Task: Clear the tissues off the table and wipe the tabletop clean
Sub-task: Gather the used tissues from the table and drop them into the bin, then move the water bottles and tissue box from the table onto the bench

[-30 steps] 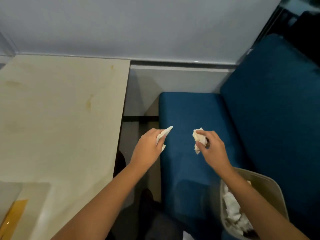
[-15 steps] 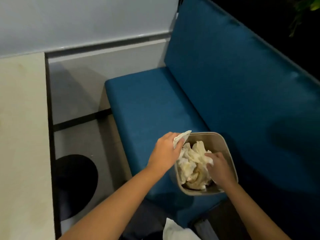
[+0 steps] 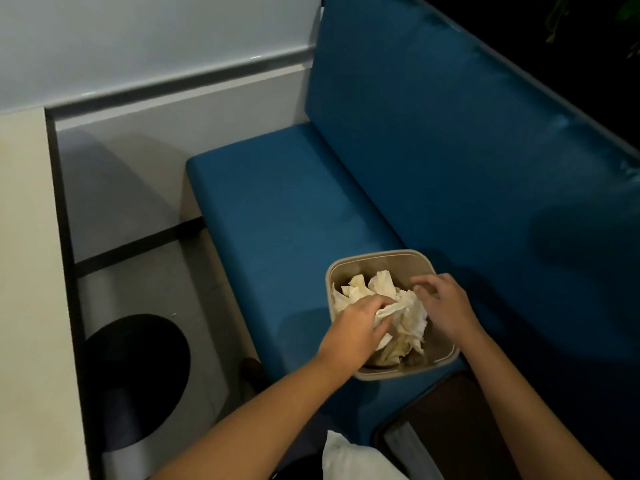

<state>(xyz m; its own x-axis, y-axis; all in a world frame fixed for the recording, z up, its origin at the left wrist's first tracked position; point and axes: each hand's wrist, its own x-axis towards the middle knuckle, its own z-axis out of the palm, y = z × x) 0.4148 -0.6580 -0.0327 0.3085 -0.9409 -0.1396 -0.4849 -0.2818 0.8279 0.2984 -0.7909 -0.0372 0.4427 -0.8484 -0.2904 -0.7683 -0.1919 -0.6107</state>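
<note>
Now that the right hand (image 3: pixel 443 303) is emptied into the bin (image 3: pixel 377 255), its fingers are held loosely spread; one tissue (image 3: pixel 394 308) is still pinched by the left hand (image 3: pixel 356 323), release pending.

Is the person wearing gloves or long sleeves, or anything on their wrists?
No gloves: the left hand and right hand are bare. Both forearms are bare too, with no sleeve showing as far as the picture's bottom edge. No watch, bracelet or ring shows on either.
</note>
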